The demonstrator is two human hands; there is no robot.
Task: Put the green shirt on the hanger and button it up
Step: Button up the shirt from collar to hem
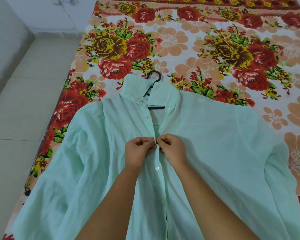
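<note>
**Inspector:** Where is the garment?

**Operator:** The green shirt (93, 153) lies front-up and spread flat on the flowered bedsheet (180, 49). Its sleeves reach out to both sides. The collar (137, 90) is at the end far from me, and the near hem runs out of frame.

**Inspector:** Where is the hanger?

**Operator:** The hanger (154, 76) is inside the shirt. Its black hook projects past the collar onto the bedsheet. A short black bar shows in the open neck, and cloth covers the rest.

**Inspector:** What is the state of your hands?

**Operator:** Both are curled and pinching. My left hand (139, 149) pinches the front edge on my left between thumb and forefinger. My right hand (171, 148) pinches the front edge on my right the same way. The fingertips of the two hands meet at the centre line, mid-chest. I cannot tell whether a button sits between them, because my fingers cover that spot.

**Inspector:** What is the fastening status?

**Operator:** The lower button (157, 168), just below my hands, is closed. Above my hands the front gapes open up to the neck. There the top button (168, 109) sits unfastened on the right-hand edge.

**Inspector:** What else is in view?

**Operator:** A pale tiled floor (16, 118) runs along the left side of the bed.
</note>
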